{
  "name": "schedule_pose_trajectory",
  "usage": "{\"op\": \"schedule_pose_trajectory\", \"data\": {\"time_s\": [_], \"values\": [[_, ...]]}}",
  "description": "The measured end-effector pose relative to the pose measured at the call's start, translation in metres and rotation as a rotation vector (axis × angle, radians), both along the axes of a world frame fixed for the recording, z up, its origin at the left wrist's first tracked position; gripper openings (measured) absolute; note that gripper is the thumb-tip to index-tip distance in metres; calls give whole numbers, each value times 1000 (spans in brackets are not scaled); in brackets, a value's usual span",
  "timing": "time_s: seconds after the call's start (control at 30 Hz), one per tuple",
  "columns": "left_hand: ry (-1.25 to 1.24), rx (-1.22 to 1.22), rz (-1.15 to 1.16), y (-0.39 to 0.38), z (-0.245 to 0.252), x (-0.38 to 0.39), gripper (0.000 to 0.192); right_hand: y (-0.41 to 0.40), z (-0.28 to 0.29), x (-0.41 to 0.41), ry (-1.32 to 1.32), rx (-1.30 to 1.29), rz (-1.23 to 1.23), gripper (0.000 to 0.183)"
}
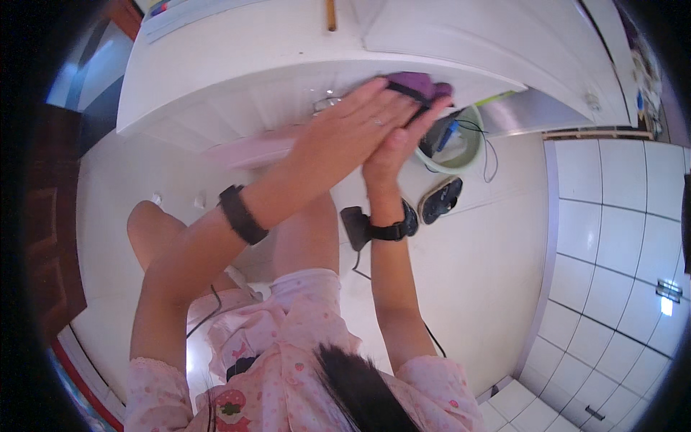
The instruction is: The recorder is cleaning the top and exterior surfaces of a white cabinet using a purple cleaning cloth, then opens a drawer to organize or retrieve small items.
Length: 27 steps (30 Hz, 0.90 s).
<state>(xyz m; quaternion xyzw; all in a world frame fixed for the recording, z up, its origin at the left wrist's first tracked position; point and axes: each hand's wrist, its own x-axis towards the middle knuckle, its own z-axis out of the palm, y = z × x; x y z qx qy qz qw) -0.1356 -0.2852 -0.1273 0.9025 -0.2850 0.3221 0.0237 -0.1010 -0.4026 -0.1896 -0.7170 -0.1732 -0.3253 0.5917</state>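
My left hand (359, 116) lies almost flat, fingers straight, with a ring on one finger. Under and beside it, my right hand (397, 143) presses up against the palm. Between the two hands is a folded purple cloth item (413, 82) with black edging; its far end sticks out past my fingertips, and the rest is hidden by my hands. Both hands are held in front of a white furniture unit (237, 54). A black band (243, 215) circles my left wrist, and a black strapped device (356, 228) with a cable sits on my right wrist.
A pale green basin (478, 154) holding dark and blue items stands on the floor by the unit. Dark flip-flops (441, 200) lie in front of it. White tiling (599, 216) lines the right side, and a dark brown wooden panel (54, 216) stands at left.
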Motion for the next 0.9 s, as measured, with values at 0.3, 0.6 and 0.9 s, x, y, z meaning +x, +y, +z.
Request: {"op": "schedule_pose_trajectory", "data": {"time_s": [0.3, 0.6, 0.9], "values": [[-42, -293, -63, -108, -79, 74, 48, -52, 0, 42, -73, 129, 44, 91], [-241, 592, 288, -77, -12, 33, 42, -58, 4, 22, 148, 184, 57, 75], [30, -84, -58, -41, -37, 1, 39, -35, -51, 1, 296, 402, 106, 66]]}}
